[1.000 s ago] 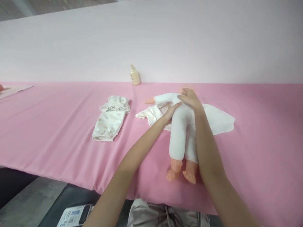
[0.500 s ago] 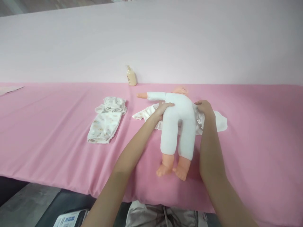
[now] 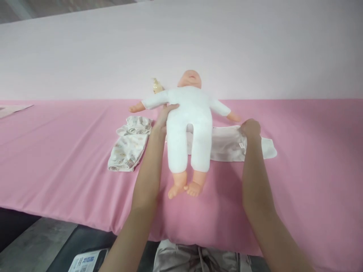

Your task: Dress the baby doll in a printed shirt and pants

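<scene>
The left hand [image 3: 165, 118] is around the side of the baby doll [image 3: 185, 121], at the waist. Its fingers lie closed together across the white suit, so the grip is narrow on the doll's body. The right hand [image 3: 251, 128] is curled on the edge of a white cloth [image 3: 227, 144] and pinches it, near a small tag [image 3: 241, 145].

The doll lies on its back, with the feet toward the person and near the front edge of the table. It seems a little raised, but I cannot tell if its body touches the table. The head is toward the far side, and the arms are spread. The white cloth lies flat on the pink sheet [image 3: 306, 170], just behind the doll's legs and to the right.

Left of the doll is a folded patterned garment [image 3: 129, 144]. A cream bottle [image 3: 156, 86] stands behind the doll's right-side arm from this view, partly hidden. A sheet of paper [image 3: 13, 109] is at the far left edge of the table.
</scene>
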Available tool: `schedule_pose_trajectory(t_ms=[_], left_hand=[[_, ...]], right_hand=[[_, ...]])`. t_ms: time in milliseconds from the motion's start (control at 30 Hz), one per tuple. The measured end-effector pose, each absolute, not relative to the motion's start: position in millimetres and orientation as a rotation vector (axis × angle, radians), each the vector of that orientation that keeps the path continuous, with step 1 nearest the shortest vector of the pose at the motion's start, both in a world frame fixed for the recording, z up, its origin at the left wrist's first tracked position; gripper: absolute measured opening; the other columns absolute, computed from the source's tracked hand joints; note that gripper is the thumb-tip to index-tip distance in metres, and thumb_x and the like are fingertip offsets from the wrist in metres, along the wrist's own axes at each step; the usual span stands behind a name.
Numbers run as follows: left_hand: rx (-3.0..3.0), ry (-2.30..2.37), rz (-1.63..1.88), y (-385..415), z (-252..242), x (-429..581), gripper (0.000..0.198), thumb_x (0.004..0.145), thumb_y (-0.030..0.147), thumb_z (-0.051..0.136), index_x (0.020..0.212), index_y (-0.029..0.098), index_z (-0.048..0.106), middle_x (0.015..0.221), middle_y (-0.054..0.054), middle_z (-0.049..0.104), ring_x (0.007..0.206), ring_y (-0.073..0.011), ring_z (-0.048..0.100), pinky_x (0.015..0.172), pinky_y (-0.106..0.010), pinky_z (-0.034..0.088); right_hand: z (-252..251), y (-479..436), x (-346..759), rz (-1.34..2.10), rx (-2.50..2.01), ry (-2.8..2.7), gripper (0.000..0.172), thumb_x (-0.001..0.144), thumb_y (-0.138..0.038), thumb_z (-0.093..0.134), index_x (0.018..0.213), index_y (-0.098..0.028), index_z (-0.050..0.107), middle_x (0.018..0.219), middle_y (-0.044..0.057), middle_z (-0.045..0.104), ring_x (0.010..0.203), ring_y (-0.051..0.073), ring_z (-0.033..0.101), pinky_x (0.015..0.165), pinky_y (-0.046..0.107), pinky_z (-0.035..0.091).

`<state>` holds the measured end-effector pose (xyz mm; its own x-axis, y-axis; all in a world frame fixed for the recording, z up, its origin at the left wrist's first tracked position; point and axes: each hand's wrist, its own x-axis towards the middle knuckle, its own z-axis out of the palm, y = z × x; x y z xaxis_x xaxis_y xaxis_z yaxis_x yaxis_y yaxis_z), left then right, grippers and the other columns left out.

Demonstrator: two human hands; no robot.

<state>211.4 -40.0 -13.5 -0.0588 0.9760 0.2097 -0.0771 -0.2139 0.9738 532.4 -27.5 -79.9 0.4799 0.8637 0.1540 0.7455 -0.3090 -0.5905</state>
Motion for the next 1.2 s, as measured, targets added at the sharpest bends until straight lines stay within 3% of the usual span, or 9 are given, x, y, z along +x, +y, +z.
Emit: schedule_pose_trajectory(t_ms=[100,167,267,367,567,733,833,967,1200], left_hand=[[1.302,0.890,1.384,-44,-6,201,0.035,0.082,0.028,0.051,0.113,0.011,0.053,0.097,-0.008,0.070,0.115,-0.0268,0.054,0.108,-0.052,0.031],[1.315,0.877,1.399,-47,-3,197,0.036,0.081,0.031,0.051,0.111,0.012,0.055,0.091,-0.006,0.070,0.117,-0.0280,0.052,0.105,-0.051,0.035],[1.335,0.862,1.373,-52,-1,196,0.039,0.081,0.033,0.050,0.114,0.013,0.053,0.090,-0.005,0.069,0.117,-0.0276,0.052,0.102,-0.051,0.039],[1.358,0.877,1.358,-55,-1,198,0.041,0.083,0.033,0.049,0.120,0.014,0.048,0.093,-0.005,0.068,0.115,-0.0259,0.053,0.102,-0.051,0.038],[1.371,1.184,1.392,-55,-2,191,0.052,0.081,0.051,0.052,0.123,0.021,0.048,0.093,-0.005,0.069,0.113,-0.0243,0.054,0.097,-0.043,0.044],[1.527,1.131,1.179,-58,0,166,0.054,0.078,0.043,0.060,0.127,0.022,0.048,0.117,-0.006,0.062,0.110,-0.0250,0.057,0.090,-0.040,0.048],[1.643,1.351,1.134,-57,-1,152,0.059,0.076,0.043,0.062,0.129,0.023,0.047,0.126,-0.007,0.056,0.113,-0.0277,0.055,0.092,-0.041,0.046],[1.796,1.715,1.073,-50,-9,141,0.060,0.078,0.048,0.056,0.131,0.021,0.046,0.127,-0.010,0.056,0.118,-0.0326,0.050,0.098,-0.048,0.038],[1.842,2.012,0.930,-35,-29,137,0.063,0.081,0.037,0.048,0.137,0.013,0.036,0.126,-0.022,0.051,0.119,-0.0382,0.048,0.096,-0.051,0.038]], right_hand=[[-52,-32,511,0.411,-2.110,-1.276,0.014,0.070,-0.011,0.060,0.084,-0.010,0.065,0.090,0.020,0.065,0.094,0.035,0.061,0.081,0.050,0.049],[-32,-39,490,0.698,-1.922,-1.391,0.012,0.077,-0.024,0.061,0.079,-0.012,0.064,0.084,0.016,0.066,0.086,0.030,0.063,0.077,0.046,0.053],[-10,-53,450,1.243,-1.461,-1.444,0.040,0.084,-0.052,0.051,0.086,-0.014,0.063,0.081,0.014,0.066,0.084,0.029,0.064,0.074,0.045,0.055],[0,-65,412,1.439,-1.102,-1.341,0.050,0.083,-0.062,0.046,0.102,-0.018,0.060,0.084,0.011,0.066,0.094,0.030,0.062,0.078,0.047,0.054],[-9,-60,376,1.463,-0.720,-1.219,0.041,0.085,-0.047,0.054,0.116,-0.020,0.052,0.097,0.005,0.066,0.102,0.024,0.059,0.091,0.041,0.051],[-37,-38,357,1.464,-0.640,-1.174,0.039,0.082,-0.038,0.058,0.116,-0.020,0.051,0.103,0.004,0.066,0.102,0.023,0.060,0.091,0.043,0.051],[-49,-23,337,1.517,-0.633,-1.086,0.035,0.083,-0.033,0.058,0.114,-0.020,0.051,0.106,0.004,0.066,0.100,0.021,0.061,0.090,0.041,0.052],[-52,-1,309,1.590,-0.676,-0.924,0.031,0.084,-0.026,0.058,0.113,-0.018,0.051,0.100,0.004,0.068,0.094,0.019,0.063,0.087,0.039,0.053],[-59,24,283,1.647,-0.743,-0.855,0.028,0.084,-0.025,0.059,0.110,-0.019,0.052,0.090,0.002,0.069,0.087,0.018,0.064,0.084,0.038,0.053]])
